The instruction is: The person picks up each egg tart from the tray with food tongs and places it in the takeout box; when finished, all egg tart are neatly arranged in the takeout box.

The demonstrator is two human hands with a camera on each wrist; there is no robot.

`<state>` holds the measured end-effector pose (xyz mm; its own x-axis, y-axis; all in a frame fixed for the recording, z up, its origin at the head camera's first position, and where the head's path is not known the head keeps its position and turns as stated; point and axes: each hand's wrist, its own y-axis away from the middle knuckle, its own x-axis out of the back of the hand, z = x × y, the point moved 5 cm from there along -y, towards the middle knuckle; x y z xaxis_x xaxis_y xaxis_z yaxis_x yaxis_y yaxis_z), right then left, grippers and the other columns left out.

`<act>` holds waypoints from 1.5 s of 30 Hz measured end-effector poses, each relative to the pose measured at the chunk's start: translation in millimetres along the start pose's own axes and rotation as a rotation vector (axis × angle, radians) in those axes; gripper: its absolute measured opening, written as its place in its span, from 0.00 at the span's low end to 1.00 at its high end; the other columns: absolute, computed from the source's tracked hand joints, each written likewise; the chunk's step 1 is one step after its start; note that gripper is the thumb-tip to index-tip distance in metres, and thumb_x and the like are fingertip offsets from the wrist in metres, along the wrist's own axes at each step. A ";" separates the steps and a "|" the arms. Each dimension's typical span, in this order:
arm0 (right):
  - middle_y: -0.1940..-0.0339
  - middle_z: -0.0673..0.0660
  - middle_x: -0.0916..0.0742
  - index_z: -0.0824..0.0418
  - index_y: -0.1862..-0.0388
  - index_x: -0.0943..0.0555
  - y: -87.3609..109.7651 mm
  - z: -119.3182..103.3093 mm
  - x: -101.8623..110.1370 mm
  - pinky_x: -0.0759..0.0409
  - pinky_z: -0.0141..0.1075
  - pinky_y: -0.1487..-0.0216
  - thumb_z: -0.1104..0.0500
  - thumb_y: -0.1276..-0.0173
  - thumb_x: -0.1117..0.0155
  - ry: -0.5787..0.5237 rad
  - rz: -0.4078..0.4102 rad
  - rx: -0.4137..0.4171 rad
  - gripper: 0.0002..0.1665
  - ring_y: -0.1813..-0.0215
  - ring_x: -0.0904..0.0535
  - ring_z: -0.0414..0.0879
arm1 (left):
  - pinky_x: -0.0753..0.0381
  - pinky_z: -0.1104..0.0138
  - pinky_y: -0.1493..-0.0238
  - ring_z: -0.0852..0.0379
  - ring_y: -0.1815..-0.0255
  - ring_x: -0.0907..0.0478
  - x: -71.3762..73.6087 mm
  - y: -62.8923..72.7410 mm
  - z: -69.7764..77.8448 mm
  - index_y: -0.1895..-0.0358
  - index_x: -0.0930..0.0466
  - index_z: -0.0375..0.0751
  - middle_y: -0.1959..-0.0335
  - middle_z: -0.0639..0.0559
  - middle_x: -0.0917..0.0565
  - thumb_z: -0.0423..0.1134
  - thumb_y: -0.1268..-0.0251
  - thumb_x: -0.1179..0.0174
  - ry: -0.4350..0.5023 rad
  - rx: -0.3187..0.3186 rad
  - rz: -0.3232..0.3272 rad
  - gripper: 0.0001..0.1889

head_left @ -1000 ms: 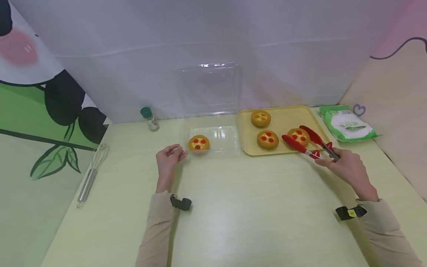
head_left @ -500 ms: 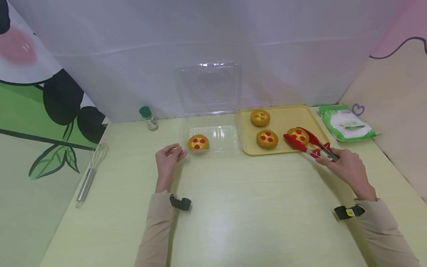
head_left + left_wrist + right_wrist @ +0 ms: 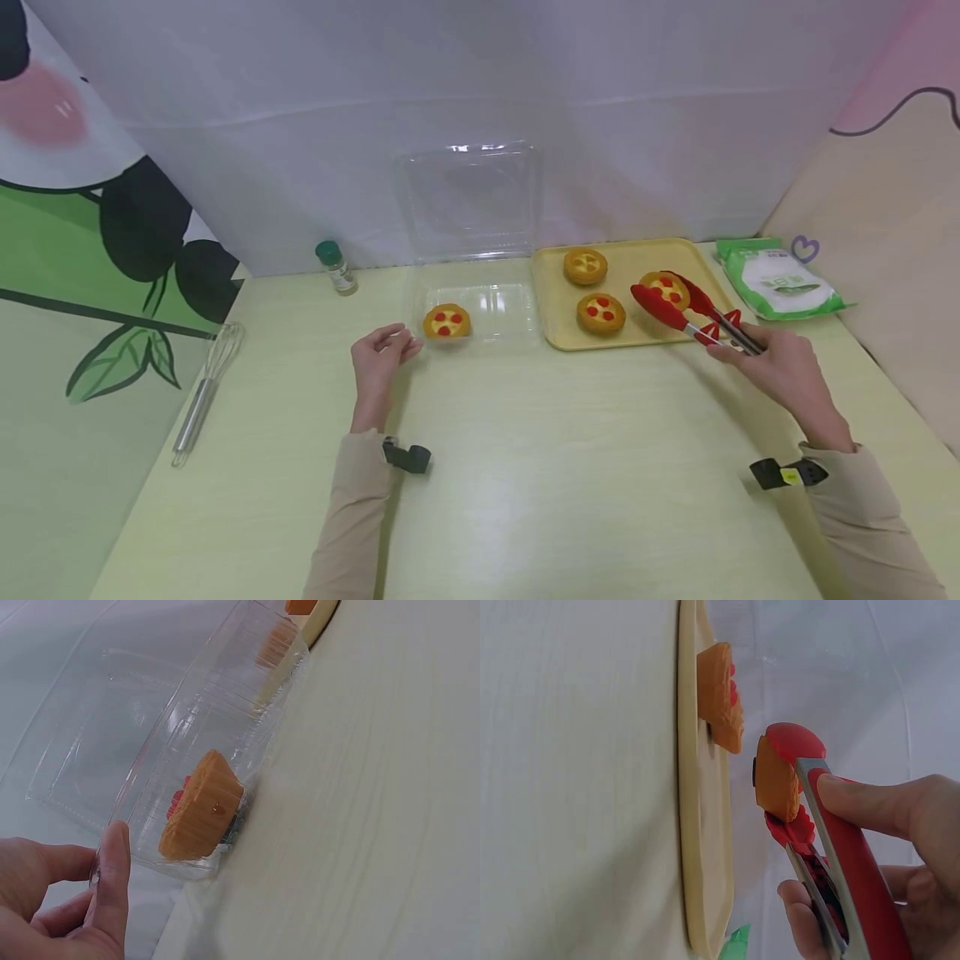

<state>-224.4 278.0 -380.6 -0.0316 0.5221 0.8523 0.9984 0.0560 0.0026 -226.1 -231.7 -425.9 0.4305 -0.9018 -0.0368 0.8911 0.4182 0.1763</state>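
Observation:
My right hand (image 3: 783, 375) grips red-tipped metal tongs (image 3: 847, 847). Between the tong heads an egg tart (image 3: 778, 780) with red dots on top is pinched, raised above the yellow tray (image 3: 645, 337). Two other tarts lie on that tray: a plain one (image 3: 586, 266) at the back and a red-dotted one (image 3: 601, 314) in front. With thumb and fingers my left hand (image 3: 382, 354) pinches the near left rim of a clear plastic clamshell box (image 3: 161, 742). One red-dotted tart (image 3: 447, 321) sits in the box's left front corner; the lid (image 3: 472, 200) stands up behind.
A green-capped shaker jar (image 3: 337, 267) stands left of the box near the back edge. A whisk (image 3: 206, 392) lies along the table's left side. The green and white bag (image 3: 783, 279) rests right of the tray, by the wall.
The tongs have closed on the right-hand tart and lifted it off the tray, slightly up in the head view. My left hand stays at the box rim.

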 end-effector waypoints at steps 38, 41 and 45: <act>0.85 0.49 0.36 0.63 0.60 0.18 -53.8 -169.2 -68.1 0.48 0.32 0.79 0.49 0.41 0.27 -0.066 -0.145 0.304 0.20 0.80 0.41 0.43 | 0.13 0.73 0.60 0.66 0.74 0.16 2.5 7.6 -3.3 0.42 0.26 0.23 0.69 0.50 0.21 0.28 0.31 0.43 0.006 0.018 0.004 0.17; 0.85 0.48 0.37 0.62 0.64 0.19 -60.3 -180.5 -73.0 0.47 0.31 0.80 0.48 0.42 0.26 -0.059 -0.156 0.314 0.19 0.81 0.42 0.42 | 0.13 0.72 0.60 0.66 0.74 0.16 2.5 6.7 -2.4 0.42 0.26 0.23 0.69 0.49 0.21 0.29 0.31 0.43 -0.004 0.009 0.003 0.17; 0.85 0.47 0.35 0.61 0.67 0.19 -68.8 -190.5 -79.5 0.46 0.31 0.81 0.47 0.43 0.26 -0.040 -0.171 0.306 0.19 0.81 0.39 0.42 | 0.13 0.72 0.60 0.66 0.74 0.16 1.1 5.4 0.9 0.42 0.27 0.23 0.68 0.48 0.19 0.28 0.31 0.43 0.000 0.001 -0.006 0.17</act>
<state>-281.8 70.5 -348.9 -0.2051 0.5156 0.8320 0.9187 0.3946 -0.0181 -221.0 -230.4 -424.2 0.4253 -0.9043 -0.0381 0.8934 0.4127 0.1774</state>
